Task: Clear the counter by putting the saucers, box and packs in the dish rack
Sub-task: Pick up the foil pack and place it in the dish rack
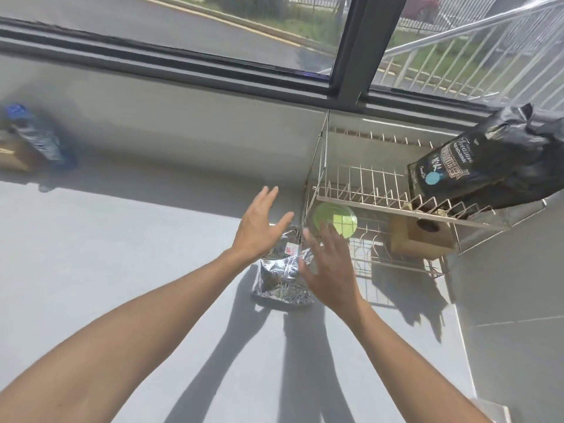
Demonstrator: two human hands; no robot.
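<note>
A crinkled silver foil pack (279, 279) stands on the grey counter just left of the two-tier wire dish rack (381, 199). My left hand (261, 227) hovers open over the pack's top left, and my right hand (329, 267) is open at its right side; neither grips it. A green saucer (338, 221) stands in the rack's lower tier, partly behind my right fingers. A brown cardboard box (421, 236) sits in the lower tier to the right. A black pack (488, 166) leans on the upper tier.
The grey counter (122, 270) runs left to a blurred plastic bottle with a blue cap (36, 135) beside a brown box (12, 157) against the wall. A window frame runs along the back. The counter ends at a tiled wall (518, 300) on the right.
</note>
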